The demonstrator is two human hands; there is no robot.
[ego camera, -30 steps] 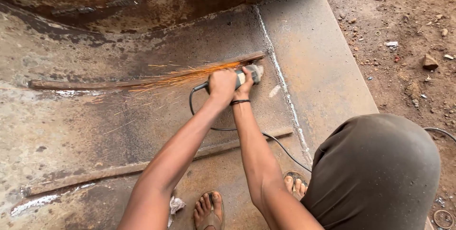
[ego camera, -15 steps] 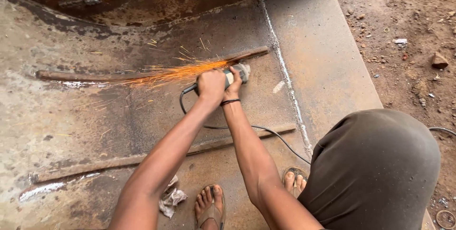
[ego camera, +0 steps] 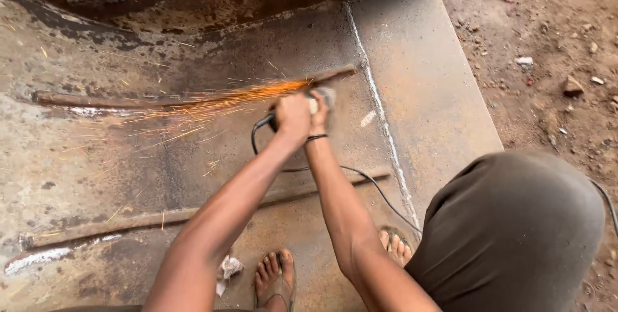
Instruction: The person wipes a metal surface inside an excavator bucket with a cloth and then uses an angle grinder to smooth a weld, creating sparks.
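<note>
Both my hands grip a small grey angle grinder (ego camera: 325, 96) pressed against a rusty steel strip (ego camera: 161, 101) that runs across a large steel plate (ego camera: 418, 93). My left hand (ego camera: 291, 117) holds the grinder's body, and my right hand (ego camera: 318, 111), with a dark band at the wrist, holds its front end. Orange sparks (ego camera: 212, 103) stream to the left along the strip. The grinder's black cord (ego camera: 360, 180) trails back toward my feet. The disc is hidden by my hands and blur.
A second rusty strip (ego camera: 148, 218) crosses the plate nearer to me. A white weld seam (ego camera: 380, 119) runs along the plate's right part. My sandalled feet (ego camera: 273, 280) stand on the plate beside a crumpled white rag (ego camera: 226, 270). Bare dirt with stones (ego camera: 553, 61) lies right.
The grinder and both hands have shifted slightly left along the strip. The spark stream still flies left and has grown a little longer.
</note>
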